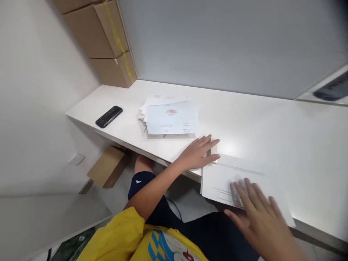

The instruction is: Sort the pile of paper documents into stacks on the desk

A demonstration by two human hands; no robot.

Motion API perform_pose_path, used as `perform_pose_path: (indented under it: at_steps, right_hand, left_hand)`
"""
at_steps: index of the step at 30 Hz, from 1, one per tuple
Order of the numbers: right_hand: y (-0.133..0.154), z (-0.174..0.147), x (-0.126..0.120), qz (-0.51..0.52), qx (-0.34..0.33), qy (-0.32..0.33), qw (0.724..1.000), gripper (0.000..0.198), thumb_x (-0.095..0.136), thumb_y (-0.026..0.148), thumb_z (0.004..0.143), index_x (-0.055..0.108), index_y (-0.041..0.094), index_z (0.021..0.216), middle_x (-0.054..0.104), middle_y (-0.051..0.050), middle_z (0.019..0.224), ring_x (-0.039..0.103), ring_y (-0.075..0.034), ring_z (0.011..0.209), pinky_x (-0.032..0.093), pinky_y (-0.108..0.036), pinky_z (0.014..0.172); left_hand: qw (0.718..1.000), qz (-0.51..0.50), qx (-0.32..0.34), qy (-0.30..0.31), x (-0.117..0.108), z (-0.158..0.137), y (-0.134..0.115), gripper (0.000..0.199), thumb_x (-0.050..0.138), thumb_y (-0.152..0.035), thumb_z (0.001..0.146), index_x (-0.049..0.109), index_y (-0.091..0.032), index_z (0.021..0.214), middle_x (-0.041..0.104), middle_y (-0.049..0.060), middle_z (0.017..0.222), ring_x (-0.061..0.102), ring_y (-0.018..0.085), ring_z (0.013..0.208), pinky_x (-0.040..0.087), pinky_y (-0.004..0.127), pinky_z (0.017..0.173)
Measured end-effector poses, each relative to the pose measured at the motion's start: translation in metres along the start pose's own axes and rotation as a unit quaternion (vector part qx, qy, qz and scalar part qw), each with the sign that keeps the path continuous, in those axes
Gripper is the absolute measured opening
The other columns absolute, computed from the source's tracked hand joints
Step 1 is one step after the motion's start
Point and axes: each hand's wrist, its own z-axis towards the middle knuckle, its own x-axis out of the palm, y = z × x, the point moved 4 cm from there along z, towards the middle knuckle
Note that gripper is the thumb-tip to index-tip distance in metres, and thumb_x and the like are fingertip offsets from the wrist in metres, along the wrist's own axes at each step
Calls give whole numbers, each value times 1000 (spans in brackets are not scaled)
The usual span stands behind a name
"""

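My left hand (199,152) lies near the desk's front edge with its fingers spread. Between its thumb and index finger shows a small cream-coloured block (214,148); whether the fingers press on it is hard to see. Just to the right, white printed sheets (217,181) lie in a stack that juts over the desk edge. Over their lower right part hovers my right hand (261,214), slightly blurred, fingers apart and holding nothing. Farther back, a loose pile of papers has a pale blue sheet with a red stamp (172,117) on top.
A black phone (109,116) lies on the left of the white desk (244,119). Cardboard boxes (108,69) are stacked in the back left corner against a grey panel (217,43). Another cardboard box (107,166) is below the desk. At far right is a dark oval object (333,87).
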Motion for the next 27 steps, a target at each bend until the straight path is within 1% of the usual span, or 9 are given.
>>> perform_pose_path:
  at_steps: [4, 7, 9, 12, 14, 17, 20, 23, 27]
  right_hand:
    - [-37, 8, -6, -77, 57, -81, 992, 59, 34, 47, 97, 36, 30, 154, 35, -8, 160, 33, -40, 145, 32, -66, 110]
    - [-58, 27, -18, -72, 76, -88, 991, 59, 26, 44, 97, 40, 28, 152, 36, -8, 159, 36, -39, 144, 35, -65, 109]
    - [-63, 55, -24, -63, 75, -85, 992, 59, 25, 43, 97, 41, 28, 152, 38, -6, 159, 38, -38, 143, 36, -63, 110]
    - [-64, 115, -28, -72, 78, -87, 990, 61, 27, 44, 96, 38, 25, 153, 37, -8, 159, 36, -37, 144, 33, -62, 112]
    - [-64, 161, -30, -82, 82, -83, 990, 61, 27, 44, 97, 38, 22, 153, 35, -11, 160, 33, -37, 145, 31, -62, 112]
    - [-71, 229, -37, -90, 88, -69, 990, 60, 25, 44, 98, 38, 20, 152, 32, -14, 161, 30, -36, 147, 27, -63, 113]
    - [-84, 280, -46, -92, 118, -31, 988, 63, 24, 47, 99, 37, 14, 152, 26, -18, 162, 25, -35, 149, 21, -61, 116]
    - [-91, 298, -55, -91, 121, -54, 987, 67, 25, 51, 99, 36, 11, 152, 22, -20, 163, 19, -35, 151, 17, -61, 117]
    - [-74, 275, -61, -82, 53, -169, 981, 63, 28, 47, 99, 39, 10, 150, 28, -21, 161, 16, -33, 151, 8, -60, 119]
  left_hand:
    - [996, -85, -4, -30, 2, 3, 7, 66, 25, -63, 100, 29, -28, 155, 21, 3, 165, 17, 23, 153, 20, 44, 125]
    - [988, -138, -7, -76, 3, 2, 8, 60, 30, -60, 100, 36, -30, 152, 30, 2, 162, 24, 21, 151, 25, 43, 123]
    - [983, -139, 3, -124, 2, 2, 8, 53, 34, -53, 101, 44, -28, 147, 41, 3, 157, 35, 21, 147, 33, 42, 120]
    - [970, -63, 25, -235, -9, -6, 13, 42, 35, -31, 101, 56, -25, 137, 61, 5, 140, 50, 21, 137, 40, 45, 117]
    - [955, 31, 29, -292, -23, -15, 25, 45, 37, -17, 96, 58, -25, 135, 64, 6, 134, 49, 22, 137, 37, 49, 119]
    - [932, 169, -21, -320, -48, -29, 57, 57, 43, -7, 88, 52, -23, 142, 56, 7, 145, 36, 26, 146, 26, 56, 123]
    - [913, 255, -102, -303, -63, -36, 91, 60, 43, -10, 89, 41, -13, 149, 41, 12, 155, 22, 33, 151, 19, 62, 122]
    - [904, 287, -120, -293, -64, -37, 105, 54, 35, -10, 95, 43, -9, 148, 45, 13, 152, 27, 32, 150, 19, 59, 122]
    - [889, 291, -82, -344, -61, -47, 96, 50, 34, -7, 95, 55, -12, 140, 61, 13, 137, 41, 29, 143, 30, 54, 120]
